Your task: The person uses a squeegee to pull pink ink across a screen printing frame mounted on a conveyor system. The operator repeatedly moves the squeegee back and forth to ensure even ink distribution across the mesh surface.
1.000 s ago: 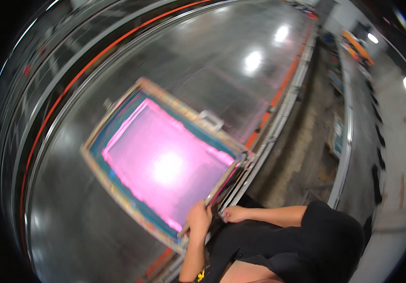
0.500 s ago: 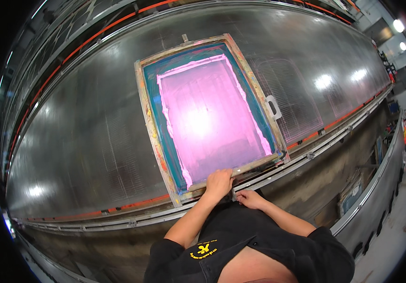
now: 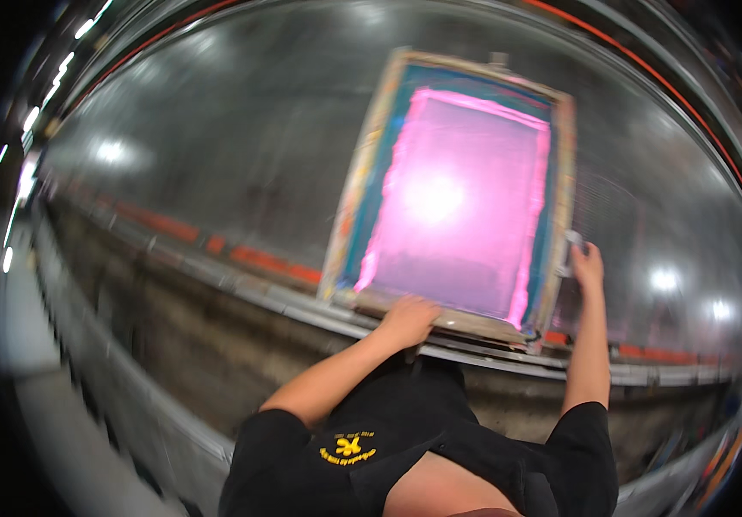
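Observation:
A large wooden screen frame (image 3: 355, 185) lies flat on a long shiny metal table (image 3: 216, 146). Its mesh (image 3: 465, 198) glows pink inside a teal border. My left hand (image 3: 407, 320) grips the frame's near edge, close to the middle. My right hand (image 3: 587, 264) reaches up along the frame's right side and holds it at a small white bracket (image 3: 571, 242). Both bare forearms come up from my black shirt at the bottom of the view.
A metal rail with orange strips (image 3: 250, 257) runs along the table's near edge, with a dark gap and a grey floor strip (image 3: 52, 362) below to the left. Ceiling lights reflect off the table. Another orange line (image 3: 646, 69) follows the far edge.
The view has swung, so the frame now sits upper right. My right hand moved from the near edge up to the bracket on the frame's right side. My left hand stayed on the near edge.

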A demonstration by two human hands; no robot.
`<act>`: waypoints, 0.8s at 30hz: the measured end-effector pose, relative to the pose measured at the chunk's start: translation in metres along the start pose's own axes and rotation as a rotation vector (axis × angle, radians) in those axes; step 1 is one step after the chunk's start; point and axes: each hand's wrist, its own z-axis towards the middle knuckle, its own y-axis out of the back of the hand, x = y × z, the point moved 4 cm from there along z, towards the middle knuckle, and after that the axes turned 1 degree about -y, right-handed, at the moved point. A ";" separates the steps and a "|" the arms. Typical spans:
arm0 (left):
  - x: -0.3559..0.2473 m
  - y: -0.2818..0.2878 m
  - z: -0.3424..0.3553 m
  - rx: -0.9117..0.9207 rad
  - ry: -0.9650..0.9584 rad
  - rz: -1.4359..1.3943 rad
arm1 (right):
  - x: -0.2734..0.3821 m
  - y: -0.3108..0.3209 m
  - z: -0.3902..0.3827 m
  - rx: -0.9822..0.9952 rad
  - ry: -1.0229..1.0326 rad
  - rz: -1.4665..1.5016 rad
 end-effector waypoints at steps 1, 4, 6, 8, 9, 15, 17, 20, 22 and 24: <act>0.002 -0.005 -0.001 -0.014 0.009 0.019 | -0.002 -0.021 0.014 0.113 -0.068 0.082; -0.001 -0.018 0.001 0.046 0.037 0.067 | -0.039 -0.061 0.037 0.243 -0.203 0.414; -0.004 -0.025 0.000 0.106 0.058 0.091 | -0.053 -0.064 0.038 0.109 -0.193 0.480; -0.010 -0.022 -0.010 0.015 0.025 0.080 | -0.022 -0.057 0.046 -0.003 -0.158 0.438; -0.005 -0.022 -0.015 -0.020 0.031 0.089 | 0.020 -0.050 0.034 -0.061 -0.117 0.376; 0.003 -0.040 -0.007 -0.144 0.014 0.058 | 0.011 -0.035 0.016 -0.128 -0.039 0.557; 0.005 -0.036 0.011 -0.131 0.051 0.051 | -0.005 -0.032 0.038 -0.151 0.021 0.517; 0.033 -0.058 0.001 -0.035 0.179 0.077 | 0.001 -0.073 0.003 -0.136 -0.010 0.575; 0.013 -0.084 0.006 -0.168 0.151 -0.016 | -0.037 -0.061 -0.003 -0.088 -0.103 0.694; 0.017 -0.059 0.007 -0.084 0.141 -0.010 | -0.033 -0.042 -0.015 -0.184 -0.063 0.592</act>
